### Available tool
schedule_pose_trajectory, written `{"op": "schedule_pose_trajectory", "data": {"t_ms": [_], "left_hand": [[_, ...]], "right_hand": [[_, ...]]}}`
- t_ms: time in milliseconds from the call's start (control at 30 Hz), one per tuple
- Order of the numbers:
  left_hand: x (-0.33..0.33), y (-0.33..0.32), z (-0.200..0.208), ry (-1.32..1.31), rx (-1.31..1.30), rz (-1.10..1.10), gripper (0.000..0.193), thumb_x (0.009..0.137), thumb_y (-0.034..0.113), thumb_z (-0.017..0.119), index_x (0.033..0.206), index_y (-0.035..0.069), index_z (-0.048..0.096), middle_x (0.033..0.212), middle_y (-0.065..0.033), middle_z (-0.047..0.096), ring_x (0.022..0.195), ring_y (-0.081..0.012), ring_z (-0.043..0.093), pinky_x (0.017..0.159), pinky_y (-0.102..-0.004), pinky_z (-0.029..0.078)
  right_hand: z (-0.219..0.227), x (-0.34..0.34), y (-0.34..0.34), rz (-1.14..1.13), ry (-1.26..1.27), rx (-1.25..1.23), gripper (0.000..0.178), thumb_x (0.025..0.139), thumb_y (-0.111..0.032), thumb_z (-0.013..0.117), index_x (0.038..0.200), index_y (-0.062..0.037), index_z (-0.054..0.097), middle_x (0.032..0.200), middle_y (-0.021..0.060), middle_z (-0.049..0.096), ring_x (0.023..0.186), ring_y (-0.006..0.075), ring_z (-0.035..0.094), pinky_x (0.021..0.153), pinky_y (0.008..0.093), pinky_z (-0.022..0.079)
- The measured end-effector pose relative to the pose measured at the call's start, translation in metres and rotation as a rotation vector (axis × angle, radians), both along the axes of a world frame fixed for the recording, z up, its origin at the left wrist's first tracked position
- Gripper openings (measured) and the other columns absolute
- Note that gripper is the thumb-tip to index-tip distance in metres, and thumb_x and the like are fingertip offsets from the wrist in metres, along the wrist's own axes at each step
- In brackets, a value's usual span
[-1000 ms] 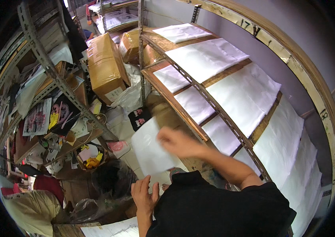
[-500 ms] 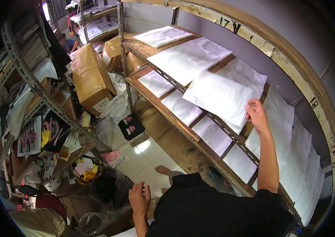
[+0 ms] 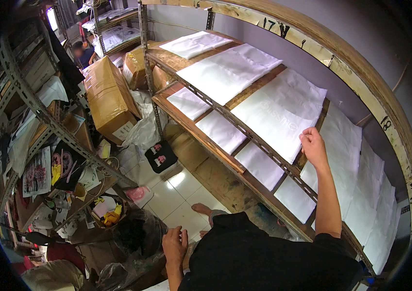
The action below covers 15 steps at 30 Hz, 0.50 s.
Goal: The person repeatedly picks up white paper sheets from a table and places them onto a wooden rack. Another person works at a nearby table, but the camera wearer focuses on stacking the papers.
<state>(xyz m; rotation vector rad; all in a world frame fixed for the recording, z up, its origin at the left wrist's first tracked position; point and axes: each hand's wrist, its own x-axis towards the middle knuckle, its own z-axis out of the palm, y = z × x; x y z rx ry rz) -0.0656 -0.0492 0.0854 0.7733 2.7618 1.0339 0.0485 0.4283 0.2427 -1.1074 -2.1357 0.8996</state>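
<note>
My right hand [image 3: 313, 145] pinches the near right corner of a white sheet [image 3: 269, 114] with faint pale lettering. The sheet lies almost flat over another on the upper shelf; whether it is cloth or paper I cannot tell. More white sheets [image 3: 227, 72] rest farther along the same shelf, and larger white sheets [image 3: 334, 155] lie to the right, just beyond my right forearm. Low in front of my body, my left hand [image 3: 175, 245] hangs with loosely bent fingers a little apart, holding nothing.
White sheets [image 3: 259, 162] line the lower shelf too, behind a slotted metal rail [image 3: 264, 145]. Large taped cardboard boxes [image 3: 109, 97] stand at the far left. A cluttered metal rack [image 3: 45, 114] fills the left side. On the tiled floor lies a black item [image 3: 161, 156]; another person [image 3: 83, 54] is far back.
The white sheet, raised and tilted before, has come down to lie nearly flat on the shelf. My right hand has shifted slightly left and down with its corner.
</note>
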Motion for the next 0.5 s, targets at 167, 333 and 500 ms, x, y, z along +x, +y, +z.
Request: {"op": "schedule_pose_trajectory", "data": {"t_ms": [167, 333, 500], "left_hand": [[0.001, 0.001, 0.001, 0.005, -0.015, -0.015, 0.018, 0.087, 0.013, 0.066, 0.1, 0.001, 0.068, 0.084, -0.0152, 0.064, 0.074, -0.0324, 0.062, 0.07, -0.0405, 0.048], [0.004, 0.001, -0.001, 0.019, -0.007, -0.021, 0.018, 0.087, 0.013, 0.066, 0.099, 0.0, 0.068, 0.083, -0.0152, 0.064, 0.074, -0.0326, 0.062, 0.07, -0.0401, 0.048], [0.007, -0.001, -0.002, -0.019, -0.03, -0.004, 0.018, 0.088, 0.013, 0.065, 0.1, 0.0, 0.068, 0.086, -0.0156, 0.066, 0.077, -0.0325, 0.063, 0.072, -0.041, 0.048]], "right_hand": [[0.003, 0.0, -0.004, -0.019, -0.074, 0.197, 0.019, 0.09, -0.018, 0.062, 0.099, -0.0007, 0.058, 0.077, 0.0126, 0.066, 0.067, 0.022, 0.061, 0.065, 0.0364, 0.048], [0.008, -0.006, -0.01, -0.024, -0.119, 0.217, 0.019, 0.091, -0.019, 0.062, 0.096, -0.0016, 0.058, 0.077, 0.013, 0.065, 0.068, 0.0235, 0.062, 0.065, 0.0374, 0.048], [0.014, -0.01, -0.016, -0.023, -0.132, 0.239, 0.021, 0.092, -0.021, 0.061, 0.095, -0.0015, 0.057, 0.077, 0.0159, 0.065, 0.071, 0.03, 0.064, 0.067, 0.041, 0.048]]}}
